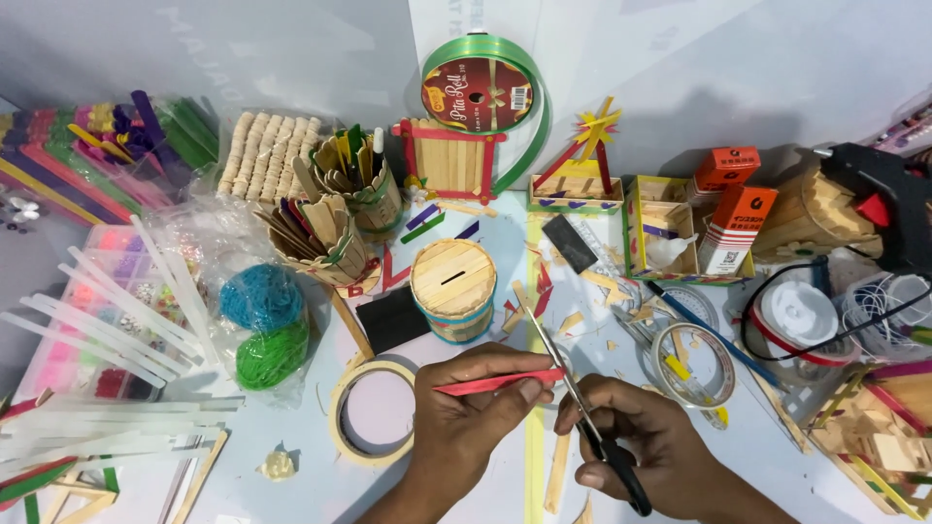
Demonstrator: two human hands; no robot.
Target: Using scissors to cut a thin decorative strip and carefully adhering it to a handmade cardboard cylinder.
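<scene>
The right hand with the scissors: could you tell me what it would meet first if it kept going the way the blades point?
The right hand aims the black-handled scissors up and leftward. They already touch the red craft stick; beyond it probably comes the round wooden stick-built coin box, though depth is unclear.

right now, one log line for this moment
left hand: holds red stick | right hand: scissors at stick end | tape ring beside

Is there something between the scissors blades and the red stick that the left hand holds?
Nothing visible. The scissors in the right hand have their blades right at the end of the red stick, which the left hand pinches.
</scene>
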